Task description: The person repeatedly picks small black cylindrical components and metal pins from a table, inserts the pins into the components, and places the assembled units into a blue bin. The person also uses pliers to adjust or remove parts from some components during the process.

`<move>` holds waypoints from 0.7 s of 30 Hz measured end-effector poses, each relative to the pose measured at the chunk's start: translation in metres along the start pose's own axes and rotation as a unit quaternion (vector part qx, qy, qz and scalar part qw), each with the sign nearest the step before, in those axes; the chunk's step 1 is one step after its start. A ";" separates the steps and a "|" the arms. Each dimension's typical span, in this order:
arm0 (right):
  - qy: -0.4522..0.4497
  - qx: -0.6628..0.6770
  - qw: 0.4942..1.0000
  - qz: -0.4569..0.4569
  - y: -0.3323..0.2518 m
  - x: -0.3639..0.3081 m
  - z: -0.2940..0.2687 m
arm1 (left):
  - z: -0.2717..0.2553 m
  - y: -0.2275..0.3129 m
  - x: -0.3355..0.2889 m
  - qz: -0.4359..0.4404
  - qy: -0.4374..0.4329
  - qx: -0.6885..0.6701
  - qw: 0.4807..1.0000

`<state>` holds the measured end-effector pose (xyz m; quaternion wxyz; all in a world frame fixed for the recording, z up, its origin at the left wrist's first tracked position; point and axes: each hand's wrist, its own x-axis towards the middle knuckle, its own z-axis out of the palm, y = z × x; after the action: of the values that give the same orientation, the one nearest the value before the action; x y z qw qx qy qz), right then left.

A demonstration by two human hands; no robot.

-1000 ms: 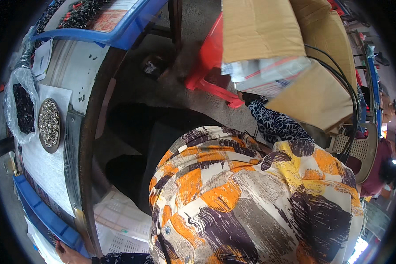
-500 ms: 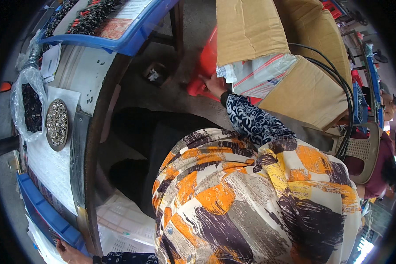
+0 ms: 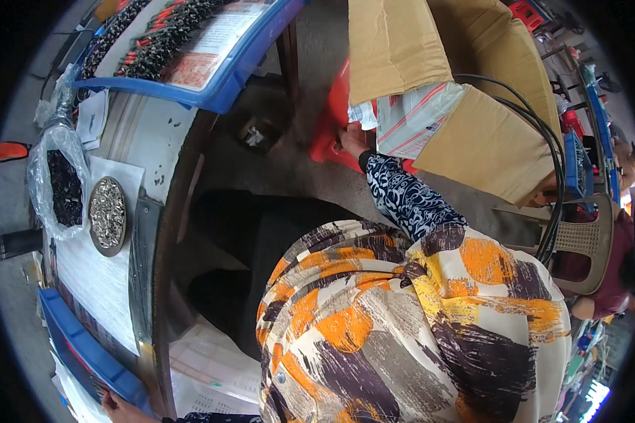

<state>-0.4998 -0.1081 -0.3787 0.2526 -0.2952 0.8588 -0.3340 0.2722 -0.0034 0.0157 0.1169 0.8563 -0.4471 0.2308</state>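
cardboard boxes [image 3: 466,92] fill the picture from twelve to two o'clock, stacked beside the person, with a striped white sack [image 3: 420,116] wedged between them and black cables [image 3: 554,176] looping over the lower one. the counter [image 3: 102,275] curves along nine o'clock, carrying a round dish of small silver parts [image 3: 108,215], a clear bag of dark parts [image 3: 63,187] and blue trays [image 3: 212,74] at eleven and at seven o'clock. the person's patterned clothing takes up the lower middle.

the right hand [image 3: 351,141] stretches out toward one o'clock, the patterned sleeve [image 3: 402,197] twisted round, and lands at the lower edge of the sack, just where it meets a red plastic stool [image 3: 329,134]. the fingers are hidden against the sack, so it cannot be told whether that grip is closed on anything. the left hand [image 3: 120,407] sits at seven o'clock on the counter's near edge by the blue tray; only part of it shows and its grip cannot be told either.

judging by this, the reach into the sack is only at its contact stage: nothing has been drawn out, and the dish on the counter sits untouched.
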 end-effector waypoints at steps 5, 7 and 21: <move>-0.039 0.081 0.993 0.080 -0.026 -0.042 -0.009 | 0.008 -0.004 -0.005 0.025 0.068 0.032 0.997; 0.017 -0.160 0.984 -0.069 -0.060 -0.081 -0.014 | 0.010 0.005 -0.010 -0.007 0.101 0.046 0.994; -0.096 0.222 0.743 -0.625 -0.369 -0.243 -0.105 | -0.063 0.125 -0.071 0.067 0.189 -0.271 0.941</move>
<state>-0.2716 -0.1223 0.0136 0.1267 -0.7316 0.3553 -0.5679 0.1165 0.0009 0.0345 0.4110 0.7006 -0.5191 0.2661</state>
